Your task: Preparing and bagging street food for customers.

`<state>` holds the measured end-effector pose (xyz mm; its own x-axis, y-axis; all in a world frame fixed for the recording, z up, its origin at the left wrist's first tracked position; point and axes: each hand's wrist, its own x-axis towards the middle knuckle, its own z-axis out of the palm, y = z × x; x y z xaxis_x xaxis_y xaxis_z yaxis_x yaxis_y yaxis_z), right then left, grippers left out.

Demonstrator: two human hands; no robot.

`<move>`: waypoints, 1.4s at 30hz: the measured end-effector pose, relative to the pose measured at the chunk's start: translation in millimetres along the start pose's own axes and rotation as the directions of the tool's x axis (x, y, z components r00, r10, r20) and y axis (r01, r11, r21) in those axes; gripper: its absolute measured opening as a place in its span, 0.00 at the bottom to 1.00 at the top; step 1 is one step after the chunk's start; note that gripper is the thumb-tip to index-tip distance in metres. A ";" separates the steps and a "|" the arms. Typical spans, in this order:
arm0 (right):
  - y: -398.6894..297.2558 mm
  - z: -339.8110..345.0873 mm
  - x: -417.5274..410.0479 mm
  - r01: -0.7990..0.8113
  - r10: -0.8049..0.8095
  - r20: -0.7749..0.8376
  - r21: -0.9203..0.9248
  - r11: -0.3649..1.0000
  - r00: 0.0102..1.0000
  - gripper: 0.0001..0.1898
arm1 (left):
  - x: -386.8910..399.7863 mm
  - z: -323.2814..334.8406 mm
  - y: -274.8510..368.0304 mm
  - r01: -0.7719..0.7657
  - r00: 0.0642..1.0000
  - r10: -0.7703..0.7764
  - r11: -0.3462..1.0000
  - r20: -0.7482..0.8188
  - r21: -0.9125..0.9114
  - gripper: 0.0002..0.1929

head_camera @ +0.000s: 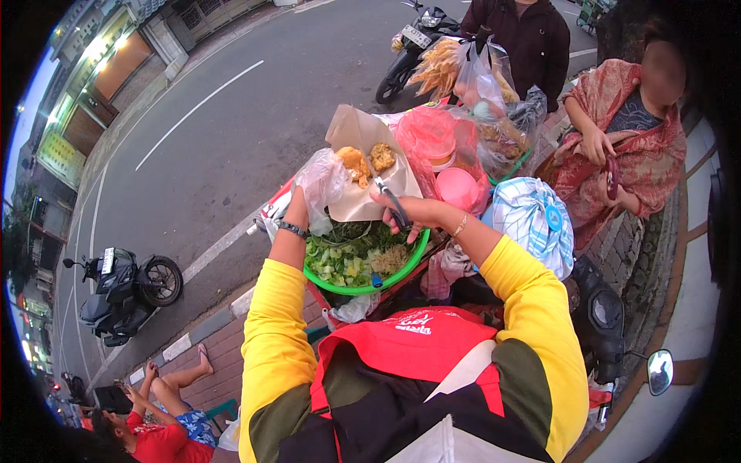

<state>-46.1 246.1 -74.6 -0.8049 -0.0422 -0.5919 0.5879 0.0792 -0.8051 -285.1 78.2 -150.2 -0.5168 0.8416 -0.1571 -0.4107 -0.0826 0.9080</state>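
My left hand (pixel 322 179), covered by a clear plastic bag, is at the left edge of a sheet of brown wrapping paper (pixel 353 130), touching or close to a piece of fried food (pixel 354 164). My right hand (pixel 408 213) holds scissors (pixel 392 202) with dark handles, their blades pointing at the food. A second fried piece (pixel 382 156) lies to the right on the paper. Below the paper, a round green-rimmed tray (pixel 347 289) holds chopped greens (pixel 336 260), dark leafy vegetables and pale sprouts (pixel 391 259). The bag blurs what my left fingers grip.
Pink containers (pixel 457 186) in red plastic stand right of the paper, beside a blue-checked cloth bundle (pixel 529 223). Bags of crackers (pixel 437 66) are behind. One person in a patterned shawl (pixel 654 156) and another in a dark jacket (pixel 515 46) are close by. A motorcycle (pixel 130 289) stands on the road.
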 end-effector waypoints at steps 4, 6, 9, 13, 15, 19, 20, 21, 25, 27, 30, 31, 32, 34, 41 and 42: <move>-5.3 -0.6 1.4 0.001 -0.006 -0.039 -0.128 0.992 0.999 0.46 | -2.7 14.2 -1.7 -0.025 1.000 0.026 0.997 -0.010 0.071 0.14; -5.2 -6.5 5.6 0.004 -0.009 -0.041 -0.107 0.994 0.999 0.46 | -5.2 18.8 -1.1 -0.034 0.999 0.035 0.994 -0.008 0.107 0.14; -5.1 -2.4 4.1 -0.016 0.015 -0.039 -0.020 1.000 0.999 0.42 | -6.3 22.7 -0.7 -0.039 0.999 0.040 0.987 -0.003 0.156 0.14; 0.2 4.4 5.9 0.030 -0.026 -0.128 0.027 0.999 0.991 0.36 | -2.9 23.0 -1.8 -0.049 0.999 0.051 0.980 -0.005 0.192 0.15; 5.9 4.8 9.5 0.079 -0.077 -0.150 0.005 0.997 0.986 0.35 | -1.2 16.5 -5.4 -0.054 0.998 0.058 0.983 -0.020 0.174 0.15; 6.8 7.5 8.3 0.052 -0.049 -0.090 0.024 0.998 0.995 0.38 | -16.8 10.9 -8.8 -0.061 0.996 0.069 0.989 -0.056 0.134 0.15; 7.3 1.4 0.5 -0.005 0.009 -0.049 0.085 0.996 0.999 0.41 | -19.7 30.2 -2.5 -0.082 0.992 0.086 0.996 -0.095 0.045 0.17; 7.2 1.2 -6.1 -0.001 0.007 -0.059 0.095 0.996 0.998 0.41 | -27.4 44.0 2.7 -0.111 0.983 0.103 0.993 -0.149 -0.044 0.19; 4.2 10.4 -3.4 0.007 -0.006 0.016 -0.021 1.000 1.000 0.47 | -41.0 60.5 7.0 -0.181 0.959 0.166 0.982 -0.231 -0.049 0.18; -0.7 14.2 -1.1 0.034 -0.033 0.050 -0.026 0.999 0.998 0.52 | -43.5 63.7 7.4 -0.252 0.932 0.279 0.957 -0.231 0.141 0.16; -6.9 21.7 -3.8 0.038 -0.033 0.059 -0.101 0.994 0.998 0.53 | -30.3 53.3 -1.1 -0.310 0.928 0.293 0.950 -0.232 -0.040 0.14; -7.6 24.5 -1.5 0.041 -0.034 0.064 -0.105 0.994 0.997 0.53 | -31.3 47.7 -3.0 -0.314 0.925 0.296 0.949 -0.237 -0.038 0.14; -2.8 19.5 0.7 0.038 -0.035 0.043 -0.080 0.996 0.998 0.53 | -30.4 67.1 7.4 -0.327 0.899 0.421 0.830 -0.124 0.452 0.13; 2.3 16.9 4.4 0.041 -0.039 0.023 -0.056 0.998 0.999 0.53 | -36.2 99.0 24.6 -0.309 0.874 0.483 0.481 0.046 0.820 0.13; 6.0 41.2 14.2 0.016 -0.064 0.179 0.255 0.967 0.982 0.59 | -30.9 81.2 -0.7 -0.370 0.751 0.660 0.441 -0.016 0.818 0.12; 7.3 41.1 13.3 0.027 -0.063 0.157 0.224 0.974 0.986 0.59 | -30.6 79.4 0.6 -0.356 0.819 0.557 0.680 -0.136 0.641 0.13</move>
<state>-49.1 205.2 -89.9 -0.8176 -0.2030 -0.5388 0.5695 -0.1469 -0.8088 -209.9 94.8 -114.0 -0.7545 0.5704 0.3246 0.3861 -0.0141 0.9223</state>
